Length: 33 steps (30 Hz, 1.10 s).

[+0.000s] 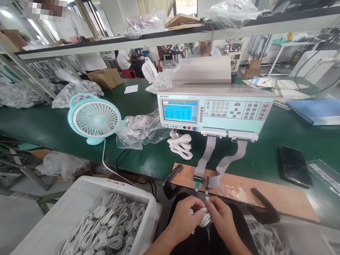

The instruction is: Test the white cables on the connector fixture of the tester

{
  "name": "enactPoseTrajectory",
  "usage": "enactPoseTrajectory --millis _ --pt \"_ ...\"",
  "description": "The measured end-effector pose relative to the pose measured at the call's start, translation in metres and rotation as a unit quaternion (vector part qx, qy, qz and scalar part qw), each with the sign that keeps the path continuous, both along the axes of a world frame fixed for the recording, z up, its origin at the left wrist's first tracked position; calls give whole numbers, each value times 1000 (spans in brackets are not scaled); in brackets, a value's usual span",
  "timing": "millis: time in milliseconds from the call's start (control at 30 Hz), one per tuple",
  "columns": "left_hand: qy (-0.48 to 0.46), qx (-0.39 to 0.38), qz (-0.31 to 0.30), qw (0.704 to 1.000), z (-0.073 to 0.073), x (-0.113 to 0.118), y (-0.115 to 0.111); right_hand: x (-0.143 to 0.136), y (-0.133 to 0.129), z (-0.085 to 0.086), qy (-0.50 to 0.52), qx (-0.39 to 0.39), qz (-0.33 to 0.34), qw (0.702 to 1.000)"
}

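Observation:
A coiled white cable [205, 220] is between my two hands, above my lap. My left hand [185, 218] is closed around the left side of the coil. With thumb and fingers, my right hand [221, 216] pinches the cable's plug end, right by a dark connector [207, 183]; whether the plug is seated in it I cannot tell. Beside that connector, a small green circuit board [197, 184] sits on the end of a grey ribbon cable [206, 155]. A second ribbon cable [231, 156] also runs down from the white tester [214, 108], whose screen is lit.
At lower left stands a white bin [75, 203] of coiled cables; another bin [320, 247] is at lower right. A turquoise fan [98, 119], a loose cable coil [180, 145], a black phone [295, 165] and a clamped copper-coloured board [298, 201] occupy the green bench. People are beyond the shelf.

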<state>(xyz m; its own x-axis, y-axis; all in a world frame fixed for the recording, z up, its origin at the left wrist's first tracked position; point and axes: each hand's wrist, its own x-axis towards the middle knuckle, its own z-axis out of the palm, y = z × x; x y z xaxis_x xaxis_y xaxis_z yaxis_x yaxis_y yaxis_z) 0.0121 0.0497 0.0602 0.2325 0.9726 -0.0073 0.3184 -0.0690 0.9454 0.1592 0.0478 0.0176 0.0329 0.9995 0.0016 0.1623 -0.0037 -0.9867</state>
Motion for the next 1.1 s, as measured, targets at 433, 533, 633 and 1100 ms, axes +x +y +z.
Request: enactPoseTrajectory --millis 433,533,633,1100 --pt "-373 -338 -63 862 -34 -21 11 -9 4 0 106 -60 -46 992" --pt "-403 -337 -53 849 -42 -20 8 -9 3 -1 125 -69 -48 989" --pt "-387 -315 14 867 -45 -13 8 -10 3 1 136 -85 -53 986" --pt "-120 -53 67 989 -33 -2 24 -18 10 9 277 -175 -109 938"
